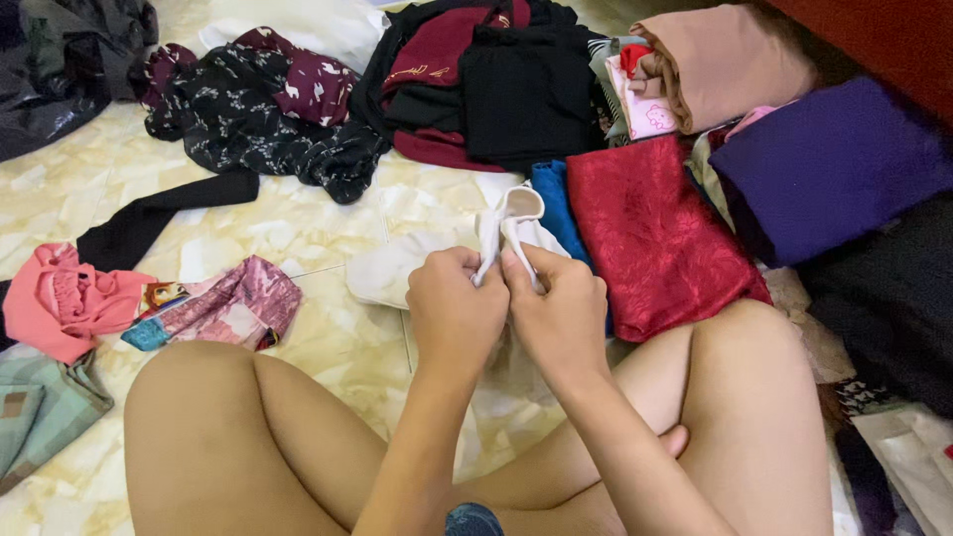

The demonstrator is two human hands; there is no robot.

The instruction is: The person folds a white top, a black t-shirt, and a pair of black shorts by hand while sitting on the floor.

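- Hands meet just above the crossed knees, at the centre of the view: the left hand (455,310) and the right hand (558,316) sit knuckle to knuckle.
- Fingers of both hands are curled tight, pinching a small white garment (516,220) between thumb and fingertips; its looped end sticks up toward 12 o'clock from the grip.
- More white cloth (392,266) lies on the pale tiled floor (328,223) at 10 o'clock from the hands, and seems to be part of the same piece, though the join is hidden.
- Folded red patterned fabric (655,233) lies at 2 o'clock, just beside a blue piece (556,199).
- A purple folded cloth (829,164) sits farther out at 2 o'clock.
- A heap of black and maroon clothes (467,84) is at 12 o'clock.
- A pink garment (60,298) and a pink printed piece (223,303) lie at 9 o'clock, well apart from the hands.
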